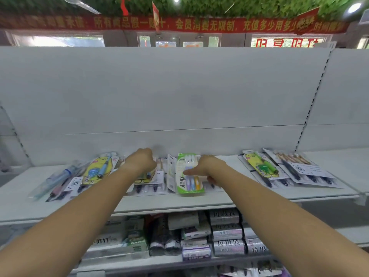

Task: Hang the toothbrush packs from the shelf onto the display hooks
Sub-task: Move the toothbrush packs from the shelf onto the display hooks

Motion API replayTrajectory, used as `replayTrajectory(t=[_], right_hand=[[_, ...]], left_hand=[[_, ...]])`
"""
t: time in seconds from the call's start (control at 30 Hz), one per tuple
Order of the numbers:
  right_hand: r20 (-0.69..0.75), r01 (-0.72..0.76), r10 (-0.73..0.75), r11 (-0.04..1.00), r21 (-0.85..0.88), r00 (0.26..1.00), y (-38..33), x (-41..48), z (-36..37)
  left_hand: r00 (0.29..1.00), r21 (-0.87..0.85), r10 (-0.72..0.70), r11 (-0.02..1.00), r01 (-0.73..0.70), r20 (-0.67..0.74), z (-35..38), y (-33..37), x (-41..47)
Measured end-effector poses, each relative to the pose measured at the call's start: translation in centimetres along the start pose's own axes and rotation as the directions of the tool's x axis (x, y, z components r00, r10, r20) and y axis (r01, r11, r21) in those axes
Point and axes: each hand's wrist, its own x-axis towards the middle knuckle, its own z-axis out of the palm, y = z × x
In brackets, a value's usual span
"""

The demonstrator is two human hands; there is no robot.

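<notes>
We log three yellow packs [97,169], one green pack [189,176] pinched by right hand [207,166]; fingers of left hand [142,159] hidden, grip untellable.

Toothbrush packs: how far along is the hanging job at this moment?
Done: nothing seen; the back panel shows no hung pack. In hand: the right hand has its thumb on the green pack; the left hand is over the yellow pack beside it. Left: every pack lies on the shelf.

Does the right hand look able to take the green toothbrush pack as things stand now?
Probably yes. The right hand is at the green pack, with its thumb on the front, and nothing lies over the pack.
</notes>
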Motion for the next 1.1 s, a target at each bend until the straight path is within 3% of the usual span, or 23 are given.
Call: replayTrajectory(t=[0.1, 0.3, 0.47, 0.57, 0.7, 0.87, 1.0, 1.1], right_hand=[[0.051, -0.025, 0.031, 0.992, -0.128, 0.998, -2.0, 0.1, 0.1], [0.264, -0.076, 0.106, 0.990, -0.122, 0.959, -2.3, 1.6, -0.2], [0.127, -0.124, 0.149, 0.974, -0.190, 0.981, -0.9, 0.8, -0.9], [0.158, -0.138, 0.176, 0.964, -0.226, 0.972, -0.1, -0.3, -1.7], [0.289, -0.115, 0.127, 0.992, -0.059, 0.949, 1.4, -1.5, -2.4], [0.185, -0.103, 0.059, 0.965, 0.241, 0.981, 3.6, -0.5, -1.3], [0.081, -0.079, 0.043, 0.848, 0.525, 0.996, 5.4, 0.0, -0.8], [0.024, -0.031, 0.020, 0.661, 0.750, 1.000, 6.6, -0.2, -0.2]], left_hand=[[0.999, -0.053, 0.024, 0.998, -0.022, 0.043, 0.5, 0.1, -0.3], [0.988, -0.140, 0.117, 0.985, -0.102, 0.101, 2.2, 2.4, -0.4], [0.985, -0.052, 0.130, 0.991, -0.124, 0.112, 3.7, 4.5, -0.6], [0.992, 0.007, 0.083, 0.996, -0.084, 0.098, 3.7, 4.8, -0.7], [0.992, -0.006, 0.079, 0.997, -0.079, 0.094, 3.5, 4.7, -0.9], [0.992, -0.142, 0.052, 0.989, -0.035, 0.114, 3.2, 4.3, -0.7], [0.993, -0.283, 0.015, 0.959, 0.019, 0.117, 2.8, 3.6, -0.6], [0.996, -0.323, 0.010, 0.946, 0.019, 0.089, 2.3, 3.4, -1.3]])
